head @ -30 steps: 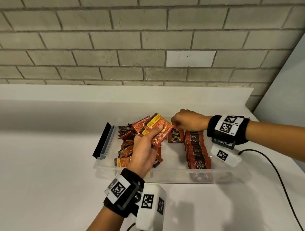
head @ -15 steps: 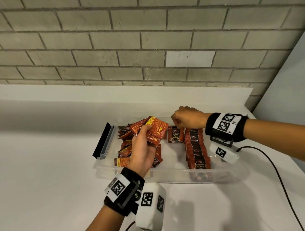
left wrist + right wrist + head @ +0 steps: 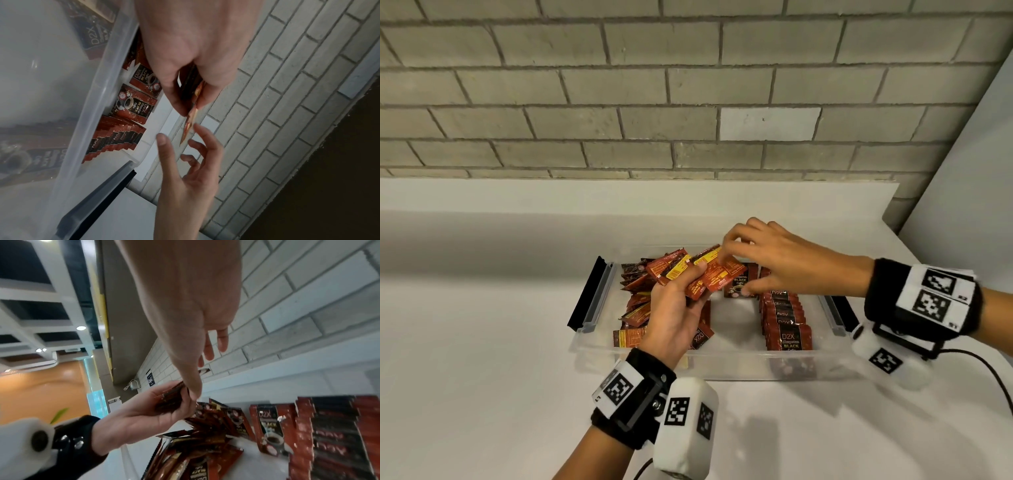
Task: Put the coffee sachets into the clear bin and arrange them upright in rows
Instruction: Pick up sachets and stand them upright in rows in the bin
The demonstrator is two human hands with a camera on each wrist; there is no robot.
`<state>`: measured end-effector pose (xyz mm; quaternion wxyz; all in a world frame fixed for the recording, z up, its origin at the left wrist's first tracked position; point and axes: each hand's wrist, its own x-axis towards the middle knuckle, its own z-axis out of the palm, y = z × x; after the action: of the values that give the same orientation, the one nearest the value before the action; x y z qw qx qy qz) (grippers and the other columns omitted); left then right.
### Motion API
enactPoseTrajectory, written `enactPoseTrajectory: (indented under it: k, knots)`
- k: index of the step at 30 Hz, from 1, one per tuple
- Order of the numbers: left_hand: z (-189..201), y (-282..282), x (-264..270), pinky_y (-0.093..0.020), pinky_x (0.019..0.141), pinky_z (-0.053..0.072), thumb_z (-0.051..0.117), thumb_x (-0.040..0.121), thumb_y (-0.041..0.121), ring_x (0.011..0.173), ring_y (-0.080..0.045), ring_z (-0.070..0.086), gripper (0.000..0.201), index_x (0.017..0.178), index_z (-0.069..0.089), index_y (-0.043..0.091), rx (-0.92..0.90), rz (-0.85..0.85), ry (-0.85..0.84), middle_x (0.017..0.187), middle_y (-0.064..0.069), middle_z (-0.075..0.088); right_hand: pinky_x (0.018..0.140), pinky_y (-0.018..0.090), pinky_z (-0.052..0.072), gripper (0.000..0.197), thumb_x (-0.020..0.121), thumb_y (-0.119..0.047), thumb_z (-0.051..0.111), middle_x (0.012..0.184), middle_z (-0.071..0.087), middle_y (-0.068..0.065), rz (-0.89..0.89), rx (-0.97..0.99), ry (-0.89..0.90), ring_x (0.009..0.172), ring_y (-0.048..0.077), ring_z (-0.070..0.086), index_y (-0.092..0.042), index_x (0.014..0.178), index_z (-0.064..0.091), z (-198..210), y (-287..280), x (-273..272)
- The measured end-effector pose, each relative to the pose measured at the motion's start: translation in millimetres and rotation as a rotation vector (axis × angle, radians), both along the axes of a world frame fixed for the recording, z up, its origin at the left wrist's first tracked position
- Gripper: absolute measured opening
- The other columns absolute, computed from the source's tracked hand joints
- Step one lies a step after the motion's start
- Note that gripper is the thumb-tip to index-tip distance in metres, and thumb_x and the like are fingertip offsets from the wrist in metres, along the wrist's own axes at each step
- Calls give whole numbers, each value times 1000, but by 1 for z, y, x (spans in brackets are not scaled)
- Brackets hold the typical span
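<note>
"D2X" and "BLACK Coffee" on the front coffee sachet (image 3: 788, 337) of the row, same print on a standing sachet (image 3: 133, 104)

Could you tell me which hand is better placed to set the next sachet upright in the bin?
The right hand: its fingers are open at the bundle gripped by the left hand, nearer the upright row.

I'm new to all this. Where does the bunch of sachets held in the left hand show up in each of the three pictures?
Head view: centre, the held sachets fan out above the clear bin.
Left wrist view: edge-on, the held sachets poke out below the left hand.
Right wrist view: left of centre, dark in the palm.
Shared landmark: the upright row of sachets.
</note>
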<state>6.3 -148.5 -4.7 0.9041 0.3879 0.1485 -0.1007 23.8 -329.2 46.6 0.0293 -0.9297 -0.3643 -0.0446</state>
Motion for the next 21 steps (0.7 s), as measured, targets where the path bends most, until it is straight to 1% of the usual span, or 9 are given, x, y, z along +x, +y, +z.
enactPoseTrajectory:
  k: [2, 3, 6, 8, 10, 14, 17, 19, 21]
  knots:
    - [0, 0, -1, -33, 81, 57, 66, 83, 5, 97, -25, 67, 38, 119, 59, -6, -4, -8, -10, 113, -22, 67, 90, 28, 38, 30, 87, -40, 60, 111, 55, -12, -16, 113, 35, 105, 6, 41, -24, 113, 60, -1, -2, 1]
    - [0, 0, -2, -32, 78, 58, 67, 81, 10, 96, -24, 68, 41, 118, 60, -5, -14, -10, -14, 112, -22, 67, 87, 27, 40, 24, 89, -37, 60, 102, 57, -14, -54, 216, 75, 100, 5, 45, -24, 108, 64, 0, -3, 1]
    - [-2, 2, -2, -29, 73, 59, 70, 73, 20, 97, -23, 67, 54, 119, 58, -6, -41, 16, 10, 115, -21, 67, 74, 9, 38, 14, 89, -26, 63, 88, 56, -22, -170, 467, 134, 89, -5, 54, -21, 100, 68, 8, -8, 6]
    - [-4, 3, -1, -31, 77, 58, 70, 70, 19, 99, -23, 66, 51, 115, 59, -5, -43, 21, 21, 116, -21, 67, 73, 2, 39, 11, 88, -22, 65, 87, 61, -24, -202, 538, 176, 84, -16, 56, -20, 98, 70, 12, -12, 12]
    - [-3, 2, 0, -33, 80, 56, 69, 70, 19, 98, -23, 66, 47, 111, 61, -3, -29, 20, 15, 117, -21, 66, 74, 0, 40, 11, 87, -22, 66, 90, 67, -18, -241, 528, 242, 85, -17, 58, -21, 97, 71, 14, -17, 19]
    - [-4, 1, 1, -32, 79, 56, 71, 74, 17, 103, -22, 64, 58, 127, 54, -2, -26, 51, 4, 111, -18, 68, 71, 3, 39, 10, 87, -23, 67, 94, 70, -10, -323, 399, 369, 84, -7, 60, -20, 96, 71, 4, -23, 33]
    - [-7, 2, 4, -34, 83, 56, 65, 86, 10, 103, -21, 63, 48, 130, 50, -4, -47, 77, 20, 102, -15, 67, 69, 6, 38, 18, 87, -24, 67, 100, 72, -3, -359, 267, 383, 84, 3, 59, -15, 102, 73, -8, -21, 44]
    - [-9, 2, 7, -36, 88, 54, 59, 89, 4, 102, -21, 62, 42, 130, 50, -1, -58, 95, 29, 106, -16, 65, 67, 5, 36, 20, 88, -22, 66, 104, 72, 0, -360, 198, 382, 86, 5, 58, -13, 105, 72, -15, -17, 50]
    - [-10, 2, 9, -37, 91, 53, 54, 88, -2, 105, -22, 63, 40, 127, 48, 2, -86, 104, 41, 110, -17, 64, 69, 9, 38, 22, 90, -20, 64, 107, 71, 2, -362, 137, 390, 88, 7, 58, -10, 108, 71, -21, -12, 54]
